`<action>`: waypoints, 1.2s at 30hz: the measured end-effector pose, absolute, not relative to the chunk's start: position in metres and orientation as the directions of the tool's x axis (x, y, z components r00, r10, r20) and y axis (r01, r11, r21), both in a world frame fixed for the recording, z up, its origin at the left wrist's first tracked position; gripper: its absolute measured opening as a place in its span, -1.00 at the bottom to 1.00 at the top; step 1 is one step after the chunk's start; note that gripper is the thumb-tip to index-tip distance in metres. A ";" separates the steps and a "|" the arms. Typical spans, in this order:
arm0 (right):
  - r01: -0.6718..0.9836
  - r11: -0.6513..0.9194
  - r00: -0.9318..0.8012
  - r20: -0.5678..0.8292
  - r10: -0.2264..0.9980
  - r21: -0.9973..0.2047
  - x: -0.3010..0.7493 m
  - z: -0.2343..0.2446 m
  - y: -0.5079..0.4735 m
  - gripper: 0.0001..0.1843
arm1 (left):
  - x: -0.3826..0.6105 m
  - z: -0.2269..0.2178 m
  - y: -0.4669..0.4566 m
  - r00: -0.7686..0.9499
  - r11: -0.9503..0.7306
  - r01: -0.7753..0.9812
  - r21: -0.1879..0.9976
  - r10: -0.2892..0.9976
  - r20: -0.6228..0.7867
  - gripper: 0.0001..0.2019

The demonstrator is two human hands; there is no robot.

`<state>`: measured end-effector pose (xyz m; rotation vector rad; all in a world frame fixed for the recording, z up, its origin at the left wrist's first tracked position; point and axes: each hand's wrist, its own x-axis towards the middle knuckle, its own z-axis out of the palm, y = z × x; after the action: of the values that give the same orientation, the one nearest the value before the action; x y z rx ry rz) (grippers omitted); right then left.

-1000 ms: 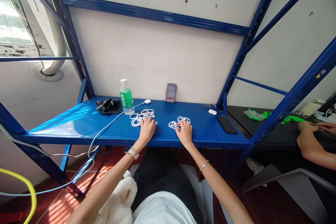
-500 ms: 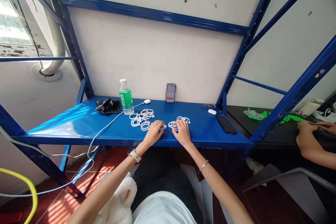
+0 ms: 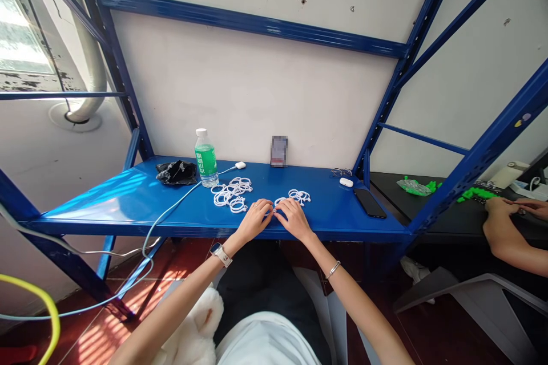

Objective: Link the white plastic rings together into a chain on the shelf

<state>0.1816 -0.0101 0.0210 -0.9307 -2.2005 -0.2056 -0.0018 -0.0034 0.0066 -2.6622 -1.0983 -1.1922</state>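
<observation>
My left hand (image 3: pixel 258 217) and my right hand (image 3: pixel 294 217) meet fingertip to fingertip above the front of the blue table (image 3: pixel 149 211). A small piece of white plastic ring (image 3: pixel 274 210) shows between the fingertips, pinched from both sides; most of it is hidden. To the left lies a loose pile of white plastic rings (image 3: pixel 233 193) with small loops on them. Behind my right hand sits a smaller group of white rings (image 3: pixel 303 196), partly covered by the fingers.
A bottle with a green label (image 3: pixel 206 159) stands beside a crumpled black bag (image 3: pixel 176 173). A cable with a white plug (image 3: pixel 240 165) crosses the left side. Rightward are glasses (image 3: pixel 341 172), a white case (image 3: pixel 346 182) and a black phone (image 3: pixel 370 203). Another person's hands (image 3: pixel 500 206) work at the adjoining table.
My left hand has moved slightly right, away from the left pile, with a white ring. My right hand has shifted slightly left, so the fingertips now meet.
</observation>
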 end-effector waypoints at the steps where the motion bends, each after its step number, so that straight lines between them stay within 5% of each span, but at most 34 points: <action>1: 0.672 0.729 -0.478 0.676 0.560 -0.129 0.182 0.021 -0.010 -0.84 | -0.002 0.006 -0.003 0.460 -0.753 0.611 0.246 0.590 0.664 -0.85; 36: 0.643 0.759 -0.483 0.714 0.507 -0.104 0.183 0.019 -0.009 -0.82 | -0.002 0.001 0.000 0.429 -0.689 0.685 0.237 0.644 0.634 -0.74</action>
<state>0.1825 -0.0092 0.0190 -0.8562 -2.1853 -0.2274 -0.0021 0.0004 0.0006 -2.6067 -1.2138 -1.1169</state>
